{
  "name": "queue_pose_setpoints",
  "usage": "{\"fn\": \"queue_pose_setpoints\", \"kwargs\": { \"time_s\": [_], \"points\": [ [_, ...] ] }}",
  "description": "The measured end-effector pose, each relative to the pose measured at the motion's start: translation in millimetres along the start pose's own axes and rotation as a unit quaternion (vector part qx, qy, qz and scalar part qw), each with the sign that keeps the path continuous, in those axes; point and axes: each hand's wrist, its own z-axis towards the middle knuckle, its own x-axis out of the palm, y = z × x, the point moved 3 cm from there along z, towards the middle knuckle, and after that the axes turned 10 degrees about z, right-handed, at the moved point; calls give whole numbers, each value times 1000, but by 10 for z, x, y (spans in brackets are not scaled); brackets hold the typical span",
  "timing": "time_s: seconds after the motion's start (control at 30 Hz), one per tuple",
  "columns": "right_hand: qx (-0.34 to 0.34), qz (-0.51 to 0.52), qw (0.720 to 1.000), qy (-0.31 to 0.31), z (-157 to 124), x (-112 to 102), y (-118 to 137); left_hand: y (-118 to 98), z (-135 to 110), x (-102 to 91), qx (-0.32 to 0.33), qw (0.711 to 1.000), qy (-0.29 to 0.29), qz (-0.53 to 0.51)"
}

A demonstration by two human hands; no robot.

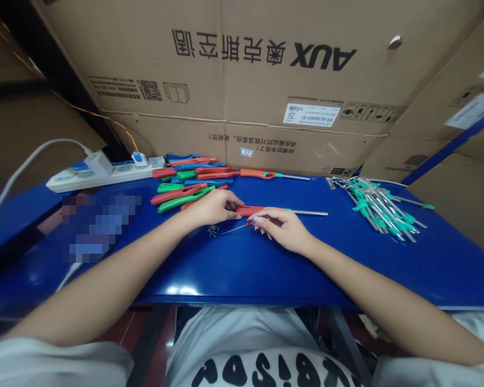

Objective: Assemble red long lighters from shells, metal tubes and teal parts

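A red long-nosed lighter [246,210] lies on the blue tabletop, its silver tube pointing right. My left hand [215,208] is closed on the left end of its handle, between thumb and fingers. My right hand [285,230] grips a small screwdriver [237,229] with a red handle; its thin shaft points left, just below the lighter. Several tiny metal pieces [213,231], perhaps screws or springs, sit beneath my left hand. Behind it is a heap of red, green and blue lighter handles [181,194]. Farther back, an orange lighter [258,174] has its metal tube fitted.
Silver tubes with green parts [381,207] are piled at the right. A white power strip [125,173] with plugs and cables stands at the back left, near a pixelated object [105,226]. A large cardboard sheet [242,80] rises behind the table [326,274].
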Motion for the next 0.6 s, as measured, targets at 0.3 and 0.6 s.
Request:
{"fn": "queue_pose_setpoints", "kwargs": {
  "time_s": [0.3, 0.6],
  "points": [
    [-1, 7, 1000, 10, 12, 11, -72, -5, 5, 16, -6, 1000, -12, -8],
    [8, 140, 983, -123, 59, -208, -10, -36, -13, 14, 31, 999, -12, -17]
  ]
}}
